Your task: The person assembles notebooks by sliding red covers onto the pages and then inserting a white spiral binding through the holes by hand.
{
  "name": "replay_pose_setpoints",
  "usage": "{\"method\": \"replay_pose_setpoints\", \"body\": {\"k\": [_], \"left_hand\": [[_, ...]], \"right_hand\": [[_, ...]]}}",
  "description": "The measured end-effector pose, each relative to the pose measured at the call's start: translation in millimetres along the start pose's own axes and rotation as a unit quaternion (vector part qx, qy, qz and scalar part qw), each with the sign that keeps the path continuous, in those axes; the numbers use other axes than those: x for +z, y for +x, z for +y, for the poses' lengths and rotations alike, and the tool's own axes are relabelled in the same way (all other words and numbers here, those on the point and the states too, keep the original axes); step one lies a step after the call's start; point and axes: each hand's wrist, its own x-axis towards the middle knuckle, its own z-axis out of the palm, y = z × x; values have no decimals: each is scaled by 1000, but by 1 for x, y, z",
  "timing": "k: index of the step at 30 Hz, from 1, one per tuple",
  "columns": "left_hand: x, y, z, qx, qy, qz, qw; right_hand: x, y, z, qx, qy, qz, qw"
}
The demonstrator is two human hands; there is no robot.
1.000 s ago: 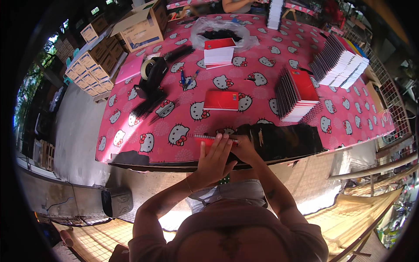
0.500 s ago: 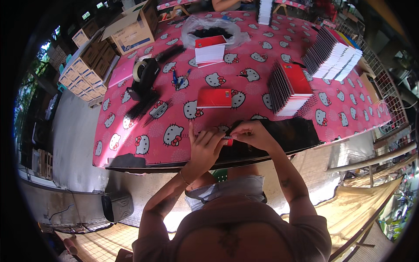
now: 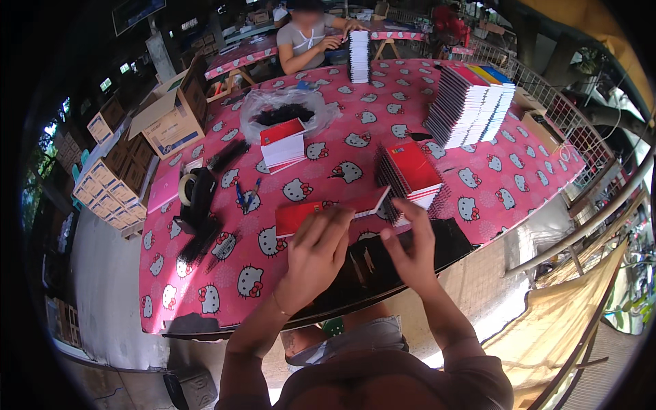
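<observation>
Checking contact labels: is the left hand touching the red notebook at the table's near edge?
Touching. The head view shows the left hand with its fingers lying across the red notebook, no gap between them.

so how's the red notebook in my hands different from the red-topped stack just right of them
The thin red-covered notebook is a single book, held off the pink cartoon-cat tablecloth by the left hand and right hand; the red-topped stack of spiral notebooks is many books thick and rests on the cloth untouched. The held one tilts, the stack lies flat. Both have red covers and white pages.
</observation>
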Motion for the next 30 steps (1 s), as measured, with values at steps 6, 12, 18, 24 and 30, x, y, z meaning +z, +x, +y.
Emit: {"method": "replay_pose_setpoints", "body": {"k": [6, 12, 18, 24, 30], "left_hand": [[129, 83, -48, 148, -119, 8, 982], [166, 57, -73, 92, -142, -87, 982], [138, 52, -74, 54, -166, -61, 983], [27, -64, -159, -10, 49, -250, 967], [11, -101, -160, -13, 113, -196, 974]], "right_hand": [[-74, 46, 134, 117, 23, -17, 993], [-64, 48, 138, 141, 8, -61, 988], [-72, 37, 138, 118, 7, -34, 992], [-74, 1, 54, 4, -58, 79, 995], [32, -17, 38, -5, 98, -185, 978]]}}
